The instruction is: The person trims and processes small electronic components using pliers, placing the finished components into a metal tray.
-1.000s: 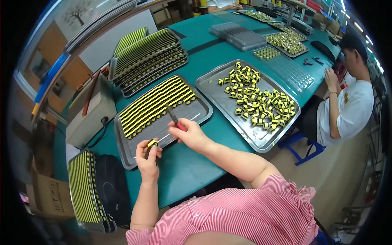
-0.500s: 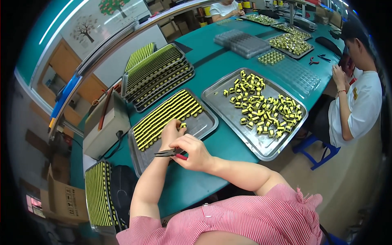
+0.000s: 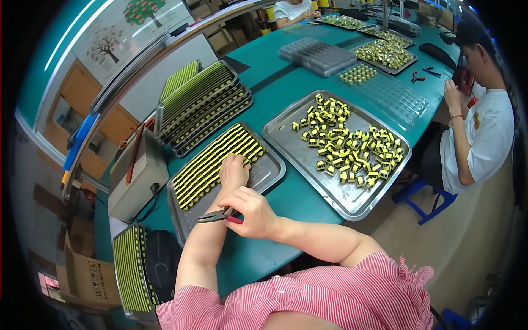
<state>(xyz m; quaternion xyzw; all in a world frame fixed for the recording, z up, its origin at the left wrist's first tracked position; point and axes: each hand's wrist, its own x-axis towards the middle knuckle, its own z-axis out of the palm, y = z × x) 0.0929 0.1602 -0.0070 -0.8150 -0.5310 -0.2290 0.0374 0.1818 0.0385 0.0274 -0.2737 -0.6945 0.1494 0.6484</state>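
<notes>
My left hand [image 3: 235, 171] reaches over a metal tray [image 3: 273, 173] lined with neat rows of small yellow-and-black transformers [image 3: 212, 168]. Its fingers are bent together at the right end of a row, closed on a transformer that they mostly hide. Close behind that wrist, my right hand [image 3: 256, 213] is wrapped round red-handled pliers [image 3: 212, 216]. The dark jaws point left, across my left forearm. To the right, a larger metal tray [image 3: 335, 204] carries a loose heap of the same transformers [image 3: 355, 146].
Filled trays [image 3: 203, 107] stand stacked at the back left, beside a beige box-shaped device [image 3: 135, 173]. Another filled tray [image 3: 132, 269] is at the lower left. Clear plastic trays [image 3: 316, 56] lie farther back. A co-worker [image 3: 478, 137] sits at the right on a blue stool [image 3: 423, 201].
My left hand has moved forward from the tray's bare part to the row ends, with the transformer. The right hand still holds the pliers, and the whole view has shifted slightly.
</notes>
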